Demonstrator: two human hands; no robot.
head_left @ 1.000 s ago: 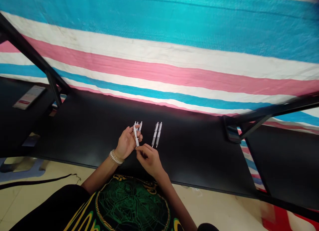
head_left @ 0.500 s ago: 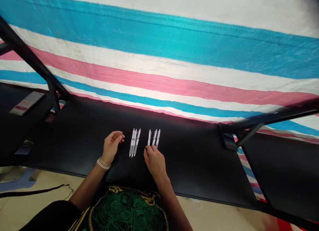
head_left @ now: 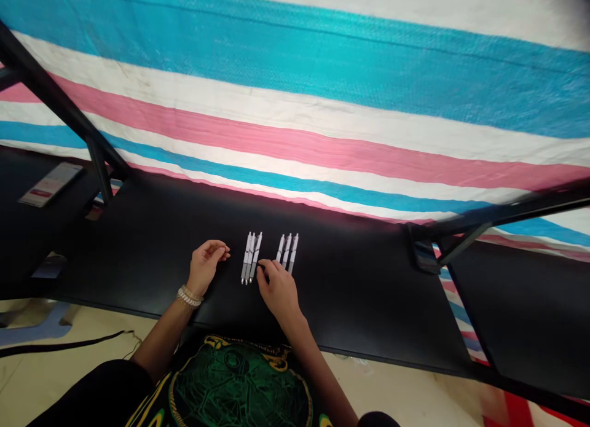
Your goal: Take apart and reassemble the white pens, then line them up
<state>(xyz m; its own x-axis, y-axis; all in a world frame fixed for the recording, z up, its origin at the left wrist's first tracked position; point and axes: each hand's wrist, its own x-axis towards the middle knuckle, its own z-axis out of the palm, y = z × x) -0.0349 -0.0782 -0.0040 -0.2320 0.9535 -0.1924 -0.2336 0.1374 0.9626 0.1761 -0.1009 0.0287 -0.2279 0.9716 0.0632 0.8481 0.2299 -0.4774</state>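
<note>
Three white click pens with grey grips lie side by side as a left group of pens [head_left: 251, 255] on the black table [head_left: 359, 292]. Just to their right is a group of three more pens [head_left: 286, 249], their lower ends partly covered by my right hand [head_left: 279, 290]. That hand has its thumb and forefinger apart, tips close to the rightmost pen of the left group; whether they touch it I cannot tell. My left hand [head_left: 205, 267], with a beaded bracelet at the wrist, rests left of the pens, fingers curled in toward the thumb and nothing visible in them.
Black metal braces stand at the left [head_left: 99, 169] and right [head_left: 465, 249] of the table. A striped tarp [head_left: 295, 150] hangs along the far edge. On the far left lies a flat phone-like item [head_left: 51, 184].
My right hand has moved left from the right group toward the left group. The right group's leftmost pen now lies closer to its neighbours. My left hand has barely moved.
</note>
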